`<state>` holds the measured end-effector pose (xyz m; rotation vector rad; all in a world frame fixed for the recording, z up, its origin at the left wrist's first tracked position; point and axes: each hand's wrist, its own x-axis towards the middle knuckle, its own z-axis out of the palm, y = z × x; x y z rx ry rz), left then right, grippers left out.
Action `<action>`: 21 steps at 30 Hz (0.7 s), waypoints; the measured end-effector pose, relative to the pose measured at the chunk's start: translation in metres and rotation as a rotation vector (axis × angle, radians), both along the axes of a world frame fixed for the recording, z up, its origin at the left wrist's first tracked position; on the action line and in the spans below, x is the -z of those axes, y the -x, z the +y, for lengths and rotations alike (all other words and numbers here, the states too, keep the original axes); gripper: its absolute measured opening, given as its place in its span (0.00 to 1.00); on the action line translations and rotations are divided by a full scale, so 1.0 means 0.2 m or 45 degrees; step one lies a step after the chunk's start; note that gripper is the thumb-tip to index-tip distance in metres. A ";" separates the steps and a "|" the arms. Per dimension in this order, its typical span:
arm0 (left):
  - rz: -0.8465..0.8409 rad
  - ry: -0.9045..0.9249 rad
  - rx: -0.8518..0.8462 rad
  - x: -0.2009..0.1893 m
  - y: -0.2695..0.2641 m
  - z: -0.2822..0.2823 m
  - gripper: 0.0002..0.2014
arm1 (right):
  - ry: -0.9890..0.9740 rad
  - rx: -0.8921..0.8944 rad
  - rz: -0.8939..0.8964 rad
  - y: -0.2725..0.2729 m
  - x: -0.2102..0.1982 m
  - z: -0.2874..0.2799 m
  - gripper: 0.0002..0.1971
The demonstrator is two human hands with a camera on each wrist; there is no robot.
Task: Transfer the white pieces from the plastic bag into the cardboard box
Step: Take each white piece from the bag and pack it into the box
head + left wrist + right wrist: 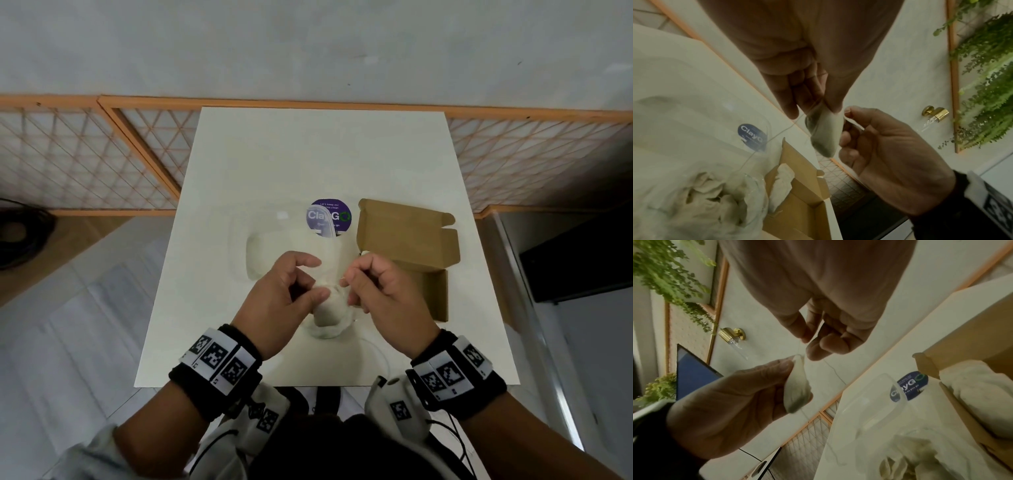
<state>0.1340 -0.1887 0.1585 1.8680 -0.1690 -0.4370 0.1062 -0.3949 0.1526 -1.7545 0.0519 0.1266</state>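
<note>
Hands met above the table's point(239, 154) near edge. The left hand point(286, 301) pinched a white piece point(825, 129) between thumb and fingers; the right hand point(383, 291) pinched that piece's other edge. The clear plastic bag point(270, 246), purple-labelled, lay beneath with more white pieces inside. The cardboard box point(411, 236) sat open just right of it, one piece point(782, 186) inside.
</note>
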 end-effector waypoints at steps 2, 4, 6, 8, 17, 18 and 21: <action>0.011 -0.033 0.028 0.00 0.00 0.01 0.18 | 0.055 -0.033 -0.048 -0.02 -0.03 0.00 0.06; 0.024 -0.042 0.046 -0.01 0.00 0.01 0.14 | 0.139 -0.052 -0.097 -0.04 -0.06 0.00 0.06; 0.038 -0.028 0.082 -0.02 0.01 0.00 0.07 | 0.193 -0.055 -0.120 -0.06 -0.08 0.02 0.06; -0.024 -0.057 0.127 -0.04 0.01 0.00 0.05 | 0.201 -0.048 -0.103 -0.09 -0.08 0.03 0.06; -0.292 -0.017 0.034 -0.07 -0.01 0.04 0.04 | 0.096 -0.103 0.108 -0.12 0.00 0.06 0.09; -0.264 0.021 0.028 -0.07 -0.02 0.04 0.05 | 0.092 -0.110 0.107 -0.12 -0.01 0.07 0.10; -0.152 0.125 -0.004 -0.08 -0.04 0.03 0.06 | 0.073 -0.110 0.129 -0.12 -0.01 0.08 0.12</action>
